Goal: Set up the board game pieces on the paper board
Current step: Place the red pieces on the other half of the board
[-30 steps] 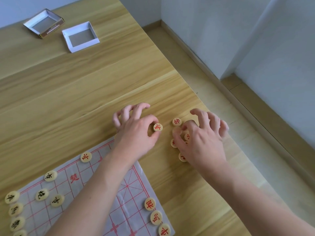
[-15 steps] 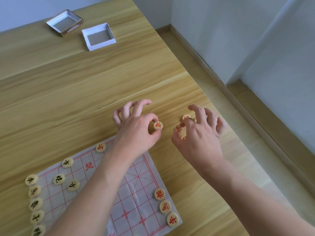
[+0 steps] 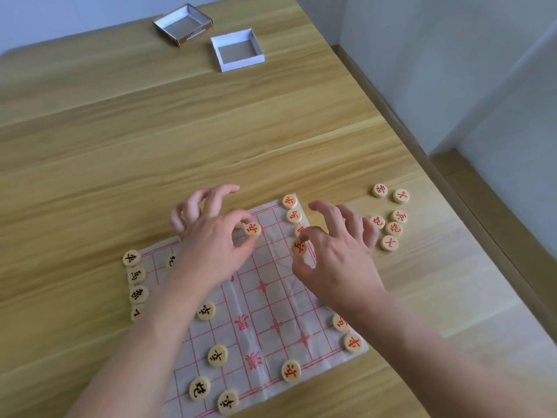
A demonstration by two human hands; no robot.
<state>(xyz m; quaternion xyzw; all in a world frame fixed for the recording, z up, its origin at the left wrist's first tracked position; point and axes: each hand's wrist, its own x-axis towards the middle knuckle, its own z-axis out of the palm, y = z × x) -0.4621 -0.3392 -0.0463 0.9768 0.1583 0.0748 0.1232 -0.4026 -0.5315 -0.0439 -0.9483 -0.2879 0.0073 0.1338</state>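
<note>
covering most of the view is a light yellow wooden table (image 3: pixel 120 152) with long grain lines running across it. its right edge runs diagonally, and beyond it lies a tan floor (image 3: pixel 494 285) meeting pale grey-blue walls (image 3: pixel 452 70) with a low wooden skirting board (image 3: pixel 388 104) along their base.

on the near part of the table lies a thin white paper board printed with a red grid (image 3: pixel 265 312), slightly creased. the left hand (image 3: pixel 211 245) is over the board's far left part, thumb and forefinger pinching a round pale wooden piece with a red character (image 3: pixel 252 228), other fingers curled and lifted. the right hand (image 3: pixel 334 251) is over the board's far right part, thumb and forefinger pinching a second round pale piece with a red character (image 3: pixel 299 247), remaining fingers spread and raised.

round pale pieces with black characters (image 3: pixel 135 276) sit in a column along the board's left edge, with more black-marked pieces (image 3: pixel 217 355) further in and near the bottom edge. red-marked pieces (image 3: pixel 291 209) stand at the far right corner, others (image 3: pixel 352 343) at the near right corner, and one (image 3: pixel 291 371) at the near edge.

a loose cluster of six red-marked round pieces (image 3: pixel 391 217) lies on bare wood to the right of the board, near the table edge.

at the far end of the table stand two open shallow cardboard trays, well apart from the board: a white square one (image 3: pixel 238 49) and, just beside it to the left, one with a white inside and brown printed sides (image 3: pixel 184 24).
</note>
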